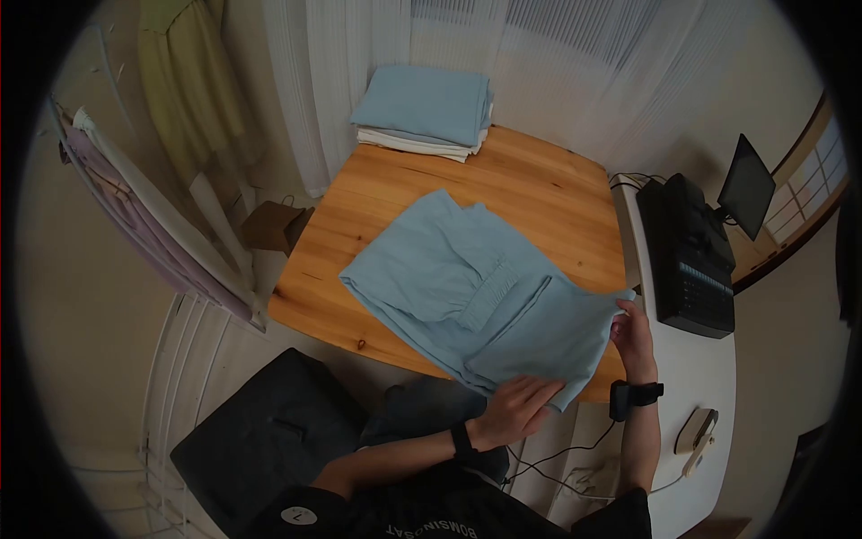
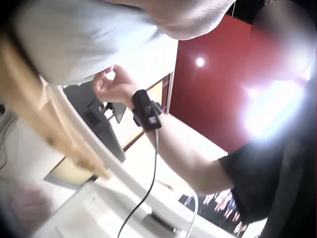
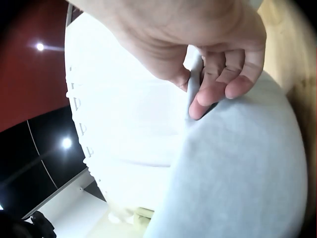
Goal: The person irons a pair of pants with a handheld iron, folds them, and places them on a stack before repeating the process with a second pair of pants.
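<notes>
Light blue trousers (image 1: 530, 332) with a gathered elastic cuff lie folded lengthwise across the wooden table (image 1: 314, 314), one end reaching the near right edge. My right hand (image 1: 634, 340) pinches the cloth's far right corner; in the right wrist view the right hand (image 3: 208, 44) holds the blue fabric (image 3: 237, 163) between thumb and fingers. Flat on the near edge of the cloth rests my left hand (image 1: 516, 413), fingers extended. The left wrist view shows blurred pale fabric (image 2: 64, 39), part of the left hand (image 2: 185, 17) and the right hand (image 2: 116, 89) beyond.
Folded blue and white cloths (image 1: 422, 103) are stacked at the table's back edge. A black keyboard device (image 1: 696, 269) and monitor (image 1: 747, 187) stand on the white side desk (image 1: 691, 377). A dark stool (image 1: 269, 431) is at the lower left, a clothes rack with garments (image 1: 135, 207) farther left.
</notes>
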{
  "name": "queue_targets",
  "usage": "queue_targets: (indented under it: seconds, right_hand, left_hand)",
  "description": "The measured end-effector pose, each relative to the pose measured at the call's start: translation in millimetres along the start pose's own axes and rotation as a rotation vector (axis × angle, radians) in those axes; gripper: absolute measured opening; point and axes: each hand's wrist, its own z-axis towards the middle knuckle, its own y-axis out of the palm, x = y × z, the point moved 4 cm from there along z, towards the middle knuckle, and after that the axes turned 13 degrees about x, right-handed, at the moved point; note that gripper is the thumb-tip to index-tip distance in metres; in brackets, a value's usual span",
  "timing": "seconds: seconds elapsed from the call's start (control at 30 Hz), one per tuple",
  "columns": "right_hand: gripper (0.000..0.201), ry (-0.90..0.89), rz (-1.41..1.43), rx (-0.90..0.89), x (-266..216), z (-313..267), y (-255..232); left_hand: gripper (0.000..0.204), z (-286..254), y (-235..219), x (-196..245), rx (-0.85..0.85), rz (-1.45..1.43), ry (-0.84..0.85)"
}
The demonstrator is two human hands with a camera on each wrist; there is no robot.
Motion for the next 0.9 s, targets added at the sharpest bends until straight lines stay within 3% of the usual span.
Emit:
queue_targets:
  seconds: [0.03, 0.1, 0.17, 0.23, 0.3, 0.33, 0.4, 0.43, 0.47, 0.5, 0.53, 0.6, 0.67, 0.7, 0.77, 0.9]
  right_hand:
    - [0.016, -0.036, 0.027, -0.014, -11, 6, 16]
    - [0.016, -0.122, 0.056, -0.086, -41, 11, 72]
    - [0.018, -0.201, 0.044, -0.155, -72, 3, 148]
    - [0.02, -0.189, 0.007, -0.267, -86, 0, 225]
    - [0.021, -0.166, -0.019, -0.359, -77, 0, 299]
    - [0.023, -0.202, -0.117, -0.354, -62, 2, 330]
    - [0.028, -0.26, -0.322, -0.318, -16, 22, 376]
    - [0.03, -0.281, -0.431, -0.288, 16, 37, 389]
    - [0.03, -0.28, -0.433, -0.307, 49, 59, 394]
    - [0.033, -0.575, -0.653, -0.323, 76, 82, 395]
    - [0.037, -0.868, -0.868, -0.327, 79, 72, 399]
    - [0.038, -0.76, -0.877, -0.386, 74, 66, 387]
    - [0.04, -0.827, -0.804, -0.625, 50, 52, 374]
    - [0.04, -0.818, -0.812, -0.606, 42, 52, 361]
    - [0.046, -1.093, -1.027, -0.418, 21, 53, 334]
    - [0.053, -0.959, -1.248, -0.205, 21, 78, 269]
  left_hand:
    - [0.045, 14, -7, 4, 0.004, 0.001, 0.002]
    - [0.035, 45, -39, 5, 0.223, -0.001, -0.162]
    - [0.028, 67, -73, 2, 0.326, 0.031, -0.33]
    - [0.024, 83, -110, -11, 0.529, 0.116, -0.39]
    - [0.022, 87, -147, -35, 0.699, 0.035, -0.588]
    - [0.022, 84, -164, -52, 0.698, 0.045, -0.582]
    - [0.018, 65, -198, -104, 0.857, -0.045, -0.739]
    - [0.018, 58, -207, -119, 0.874, -0.036, -0.732]
    - [0.016, 43, -215, -138, 0.936, -0.158, -0.955]
    - [0.015, 30, -221, -150, 0.991, -0.286, -1.177]
    - [0.015, 27, -232, -153, 1.002, -0.277, -1.181]
    - [0.02, 21, -239, -158, 0.921, -0.25, -1.157]
    - [0.02, 27, -238, -151, 0.946, -0.27, -1.117]
    - [0.021, 31, -239, -149, 0.967, -0.283, -1.053]
    - [0.021, 29, -242, -154, 0.976, -0.283, -1.067]
    - [0.025, 27, -251, -159, 1.031, -0.261, -1.078]
